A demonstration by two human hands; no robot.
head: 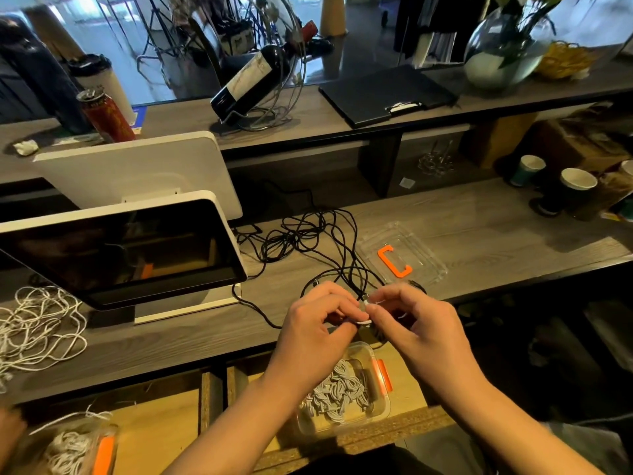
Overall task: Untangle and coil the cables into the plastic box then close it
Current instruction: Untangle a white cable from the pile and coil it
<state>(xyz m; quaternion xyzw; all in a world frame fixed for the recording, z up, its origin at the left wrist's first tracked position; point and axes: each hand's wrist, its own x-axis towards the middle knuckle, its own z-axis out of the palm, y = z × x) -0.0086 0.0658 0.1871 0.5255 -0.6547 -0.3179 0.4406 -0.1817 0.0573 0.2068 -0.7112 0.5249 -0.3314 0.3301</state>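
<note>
A tangle of black cable (308,234) sprawls over the grey desk, running toward my hands. My left hand (318,323) and my right hand (418,320) meet above the desk's front edge, both pinching a small white piece (364,322) at the cable's end. Below them, on a lower wooden shelf, stands a clear plastic box (378,411) with an orange clip, holding coiled grey-white cable (339,392). Its clear lid (421,252) with an orange clip (394,261) lies on the desk to the right of the tangle.
A tilted screen on a white stand (120,252) fills the left of the desk. Loose white cord (37,327) lies at the far left. Another box with white cord (75,447) sits lower left. Paper cups (579,186) stand at the right; a bottle rack (253,80) is on the upper shelf.
</note>
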